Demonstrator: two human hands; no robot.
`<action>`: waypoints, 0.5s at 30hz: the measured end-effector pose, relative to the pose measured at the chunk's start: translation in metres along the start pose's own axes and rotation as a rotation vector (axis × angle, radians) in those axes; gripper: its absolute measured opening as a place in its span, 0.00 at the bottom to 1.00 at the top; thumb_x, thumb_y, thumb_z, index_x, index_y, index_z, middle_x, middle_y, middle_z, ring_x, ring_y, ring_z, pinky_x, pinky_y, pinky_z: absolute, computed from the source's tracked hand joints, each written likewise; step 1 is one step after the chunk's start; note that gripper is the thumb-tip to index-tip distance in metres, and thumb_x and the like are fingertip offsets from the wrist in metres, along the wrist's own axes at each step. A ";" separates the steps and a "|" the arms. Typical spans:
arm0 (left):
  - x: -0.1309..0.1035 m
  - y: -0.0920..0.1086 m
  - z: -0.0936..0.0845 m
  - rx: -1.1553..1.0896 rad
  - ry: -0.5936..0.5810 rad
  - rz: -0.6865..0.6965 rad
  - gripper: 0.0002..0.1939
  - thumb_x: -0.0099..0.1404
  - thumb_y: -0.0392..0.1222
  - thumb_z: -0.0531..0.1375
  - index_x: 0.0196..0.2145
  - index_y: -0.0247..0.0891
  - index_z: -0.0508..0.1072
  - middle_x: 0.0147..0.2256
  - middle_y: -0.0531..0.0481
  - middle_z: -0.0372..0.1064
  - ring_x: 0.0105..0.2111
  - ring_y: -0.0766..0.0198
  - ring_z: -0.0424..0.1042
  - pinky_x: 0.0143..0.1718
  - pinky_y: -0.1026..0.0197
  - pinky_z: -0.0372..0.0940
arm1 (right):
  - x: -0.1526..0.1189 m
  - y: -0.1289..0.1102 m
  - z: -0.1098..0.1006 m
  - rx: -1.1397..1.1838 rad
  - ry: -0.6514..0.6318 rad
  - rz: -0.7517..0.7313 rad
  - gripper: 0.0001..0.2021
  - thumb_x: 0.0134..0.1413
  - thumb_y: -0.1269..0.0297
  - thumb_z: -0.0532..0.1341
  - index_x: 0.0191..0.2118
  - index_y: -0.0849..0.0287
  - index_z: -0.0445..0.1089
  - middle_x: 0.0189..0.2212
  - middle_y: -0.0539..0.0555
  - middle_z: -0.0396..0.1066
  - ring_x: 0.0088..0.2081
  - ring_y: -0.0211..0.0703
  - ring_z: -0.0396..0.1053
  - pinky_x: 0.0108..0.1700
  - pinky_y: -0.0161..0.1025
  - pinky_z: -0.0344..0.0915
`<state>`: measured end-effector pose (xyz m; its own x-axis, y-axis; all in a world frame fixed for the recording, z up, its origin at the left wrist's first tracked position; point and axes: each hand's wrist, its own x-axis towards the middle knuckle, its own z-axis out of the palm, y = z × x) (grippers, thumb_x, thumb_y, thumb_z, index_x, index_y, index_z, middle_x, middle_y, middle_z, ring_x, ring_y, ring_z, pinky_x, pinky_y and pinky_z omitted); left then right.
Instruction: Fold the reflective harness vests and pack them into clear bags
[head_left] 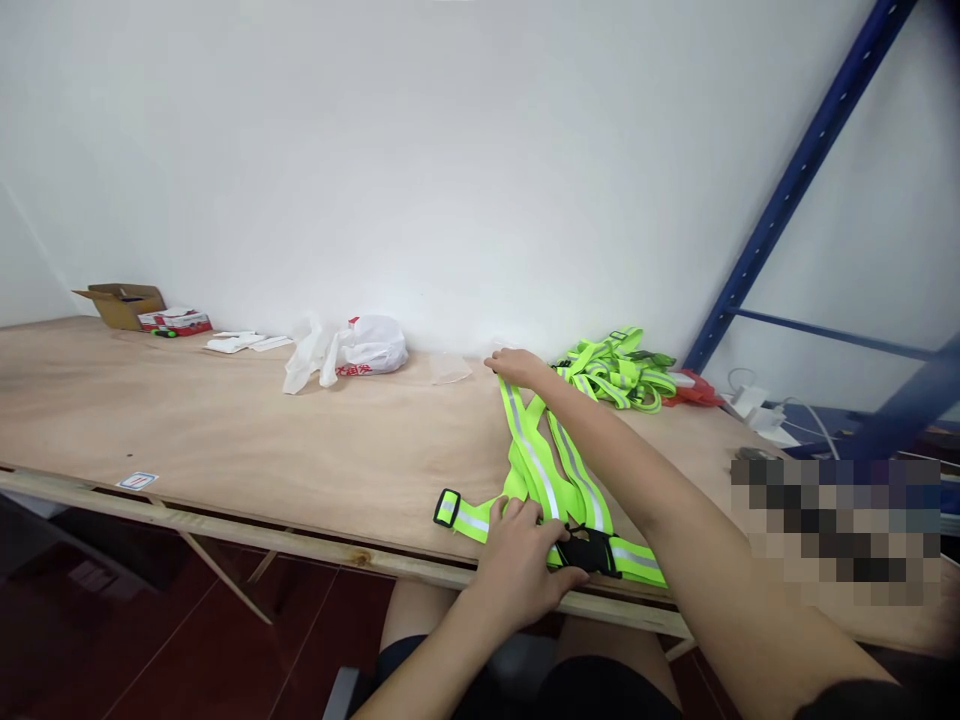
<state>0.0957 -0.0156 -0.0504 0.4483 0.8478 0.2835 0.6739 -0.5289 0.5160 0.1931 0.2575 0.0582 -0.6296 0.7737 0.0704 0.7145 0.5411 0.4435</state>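
Note:
A neon yellow-green strap harness [536, 450] with silver reflective stripes lies on the wooden table near its front edge. My left hand [525, 550] rests on its lower part, fingers bent over the straps, thumb beside the black buckle [589, 550]. Farther back, my right hand [516, 366] pinches the upper end of a strap. A black slider [447, 507] sits on the strap end left of my left hand. Behind my right forearm lies a pile of similar neon straps [619, 370].
Along the wall stand an open cardboard box [124, 304], a red-white box [176, 320], white papers [244, 342] and a white plastic bag [371, 345]. A blue metal frame [795, 190], red bag [696, 389] and white plugs [757, 408] are at the right.

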 end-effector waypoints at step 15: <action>-0.004 -0.001 0.010 -0.139 0.070 -0.134 0.19 0.52 0.46 0.74 0.42 0.44 0.80 0.53 0.41 0.63 0.50 0.47 0.66 0.51 0.44 0.65 | -0.015 0.034 0.068 0.185 0.141 0.074 0.21 0.65 0.76 0.49 0.60 0.55 0.60 0.57 0.61 0.64 0.57 0.51 0.61 0.44 0.38 0.62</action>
<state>0.0997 -0.0189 -0.0600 0.3146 0.9135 0.2580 0.6350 -0.4046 0.6581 0.2475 0.2863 0.0113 -0.6008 0.7665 0.2268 0.7957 0.5461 0.2622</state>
